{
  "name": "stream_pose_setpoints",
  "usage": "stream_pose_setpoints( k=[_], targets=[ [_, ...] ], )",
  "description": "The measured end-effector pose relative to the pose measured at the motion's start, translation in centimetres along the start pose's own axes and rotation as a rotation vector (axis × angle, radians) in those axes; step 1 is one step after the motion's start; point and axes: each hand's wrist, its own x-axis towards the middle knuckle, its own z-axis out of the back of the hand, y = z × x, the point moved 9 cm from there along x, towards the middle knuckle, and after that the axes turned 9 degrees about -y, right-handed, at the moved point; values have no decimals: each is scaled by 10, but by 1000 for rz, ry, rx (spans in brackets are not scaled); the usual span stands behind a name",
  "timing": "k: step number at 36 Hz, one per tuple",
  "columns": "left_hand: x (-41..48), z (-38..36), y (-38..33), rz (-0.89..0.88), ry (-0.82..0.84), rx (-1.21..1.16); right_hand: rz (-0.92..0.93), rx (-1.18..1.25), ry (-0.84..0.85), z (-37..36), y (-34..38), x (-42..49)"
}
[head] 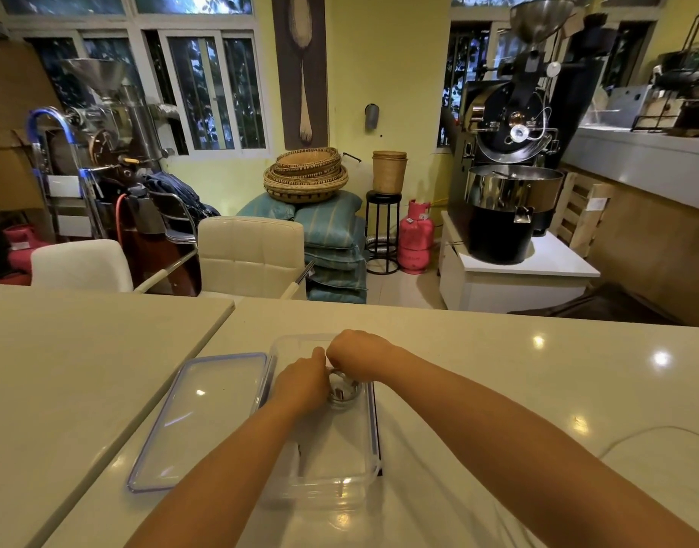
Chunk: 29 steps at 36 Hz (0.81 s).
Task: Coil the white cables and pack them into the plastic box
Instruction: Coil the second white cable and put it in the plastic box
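Observation:
A clear plastic box point(351, 484) stands open on the white counter in front of me. Both my hands reach into its far half. My left hand point(302, 379) and my right hand point(357, 355) meet over a small coiled white cable point(341, 393) that lies inside the box, and their curled fingers hold its loops. Most of the coil is hidden under the hands. Another white cable point(632, 435) lies loose on the counter to the right, running under my right forearm.
The box's clear lid point(197, 421) with a blue rim lies flat just left of the box. A seam between two counter slabs point(173, 385) runs diagonally on the left. White chairs point(251, 255) stand beyond the counter's far edge.

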Motion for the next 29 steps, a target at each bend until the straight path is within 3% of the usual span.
stream_pose_setpoints(
  k=[5,22,29],
  targets=[
    [-2,4,1,2,-9,-41,3,14,-49,7,-3,-3],
    [-4,15,-11,-84,-5,176,25,83,-201,41,-27,-41],
    [2,26,-17,-91,-10,244,-45,141,-221,63,-63,-71]
  ],
)
